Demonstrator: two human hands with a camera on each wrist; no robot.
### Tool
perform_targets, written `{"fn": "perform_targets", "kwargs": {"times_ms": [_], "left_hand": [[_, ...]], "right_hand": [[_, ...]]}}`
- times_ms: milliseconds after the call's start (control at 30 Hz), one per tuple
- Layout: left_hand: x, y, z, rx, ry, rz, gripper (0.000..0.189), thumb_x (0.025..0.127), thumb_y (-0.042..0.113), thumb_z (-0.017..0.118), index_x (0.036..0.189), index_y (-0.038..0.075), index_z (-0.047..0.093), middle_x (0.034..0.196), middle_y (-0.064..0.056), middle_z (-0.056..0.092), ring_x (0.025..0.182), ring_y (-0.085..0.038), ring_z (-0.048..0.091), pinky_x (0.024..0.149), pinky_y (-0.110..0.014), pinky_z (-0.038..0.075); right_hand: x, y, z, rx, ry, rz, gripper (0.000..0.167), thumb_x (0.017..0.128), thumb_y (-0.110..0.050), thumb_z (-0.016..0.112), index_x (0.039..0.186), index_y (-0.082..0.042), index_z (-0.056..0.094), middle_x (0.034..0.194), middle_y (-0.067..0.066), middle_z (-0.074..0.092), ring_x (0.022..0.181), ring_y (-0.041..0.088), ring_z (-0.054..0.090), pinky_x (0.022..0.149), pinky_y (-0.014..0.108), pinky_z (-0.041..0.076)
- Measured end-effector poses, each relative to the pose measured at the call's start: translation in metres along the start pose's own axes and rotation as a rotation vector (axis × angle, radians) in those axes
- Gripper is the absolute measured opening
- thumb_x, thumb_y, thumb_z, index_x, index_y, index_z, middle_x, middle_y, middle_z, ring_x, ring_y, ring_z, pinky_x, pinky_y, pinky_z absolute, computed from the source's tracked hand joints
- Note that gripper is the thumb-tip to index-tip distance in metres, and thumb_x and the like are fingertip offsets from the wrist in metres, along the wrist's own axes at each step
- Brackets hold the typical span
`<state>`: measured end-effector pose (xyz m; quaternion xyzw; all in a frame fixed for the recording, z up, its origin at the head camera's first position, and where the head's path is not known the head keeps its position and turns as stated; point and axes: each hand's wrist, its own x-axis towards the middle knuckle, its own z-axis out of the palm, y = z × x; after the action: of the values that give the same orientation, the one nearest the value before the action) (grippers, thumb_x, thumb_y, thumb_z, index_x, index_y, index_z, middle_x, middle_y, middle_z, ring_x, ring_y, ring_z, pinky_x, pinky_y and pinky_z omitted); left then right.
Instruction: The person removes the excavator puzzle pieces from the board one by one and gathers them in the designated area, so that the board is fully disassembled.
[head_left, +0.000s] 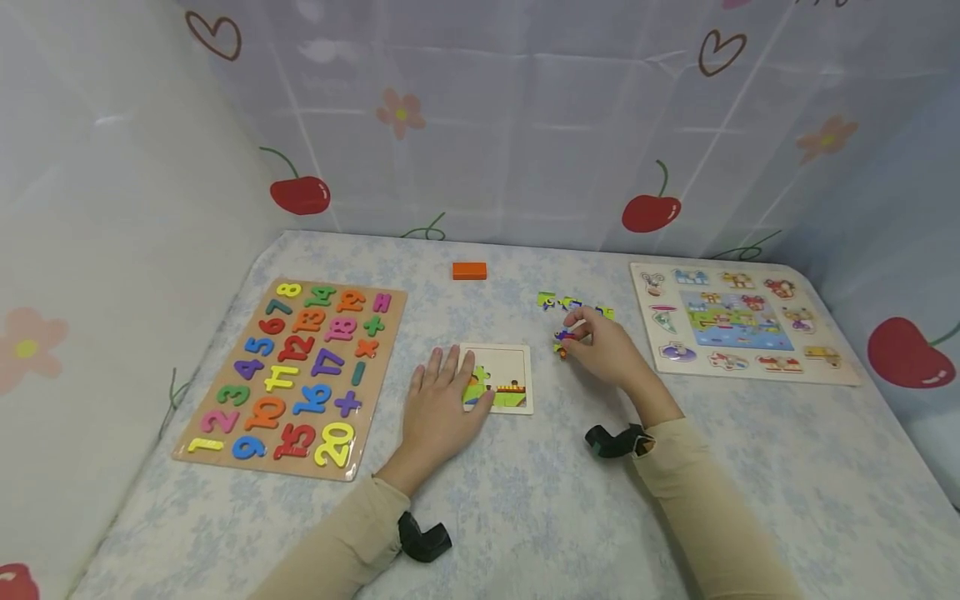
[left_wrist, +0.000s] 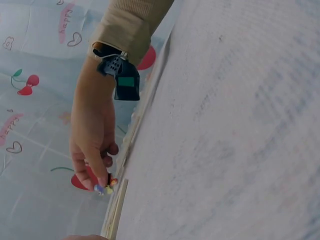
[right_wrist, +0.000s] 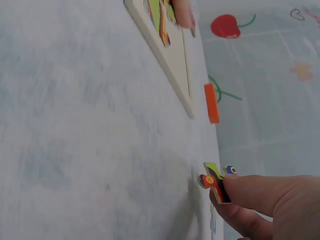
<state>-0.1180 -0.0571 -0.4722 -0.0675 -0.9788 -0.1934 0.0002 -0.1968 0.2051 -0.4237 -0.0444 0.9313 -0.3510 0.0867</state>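
My left hand [head_left: 444, 398] rests with straight, slightly spread fingers on the left side of a small square puzzle board [head_left: 517, 363]. Some picture pieces [head_left: 512, 395] lie along the board's lower part; its upper right shows bare wood. To the right of the board, my right hand [head_left: 602, 347] pinches a colourful jigsaw piece [right_wrist: 216, 183] between thumb and fingers. Seen from the left wrist, that jigsaw piece [left_wrist: 106, 189] hangs at the fingertips, beside the board's edge [left_wrist: 120, 207]. More loose pieces [head_left: 547, 300] lie just beyond the right hand, some partly covered by it.
A number puzzle board [head_left: 352, 333] with coloured digits lies at the left. On the right is a larger picture puzzle board [head_left: 660, 293]. An orange block [head_left: 469, 271] sits at the back, near the patterned curtain [head_left: 487, 183].
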Motion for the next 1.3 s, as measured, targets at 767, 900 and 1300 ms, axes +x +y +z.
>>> {"fn": "perform_targets", "kwargs": {"times_ms": [767,900,1300], "left_hand": [[0.000,-0.002,0.002,0.009,0.000,0.008,0.075,0.095,0.065,0.041,0.157,0.023,0.031,0.166,-0.002,0.023,0.156,-0.025,0.010,0.125,-0.051,0.010],[0.000,-0.002,0.002,0.011,0.005,0.012,0.075,0.095,0.065,0.041,0.157,0.023,0.032,0.166,-0.002,0.023,0.156,-0.025,0.011,0.125,-0.051,0.010],[0.001,-0.003,0.002,-0.010,0.007,0.010,0.076,0.095,0.065,0.043,0.158,0.025,0.027,0.165,-0.001,0.024,0.156,-0.024,0.012,0.125,-0.051,0.010]], "right_hand": [[0.007,0.022,-0.005,-0.208,0.106,0.013,0.024,0.093,-0.026,0.069,0.114,-0.015,0.062,0.104,0.007,0.064,0.104,0.029,0.048,0.088,0.046,0.042],[0.006,0.021,-0.004,-0.283,0.166,-0.011,0.032,0.090,-0.030,0.073,0.116,-0.013,0.064,0.104,0.010,0.062,0.099,0.030,0.047,0.082,0.045,0.042],[-0.001,-0.003,0.009,-0.104,0.122,-0.114,0.026,0.096,-0.025,0.065,0.116,-0.009,0.066,0.095,0.007,0.061,0.091,0.026,0.049,0.081,0.039,0.041]]}}
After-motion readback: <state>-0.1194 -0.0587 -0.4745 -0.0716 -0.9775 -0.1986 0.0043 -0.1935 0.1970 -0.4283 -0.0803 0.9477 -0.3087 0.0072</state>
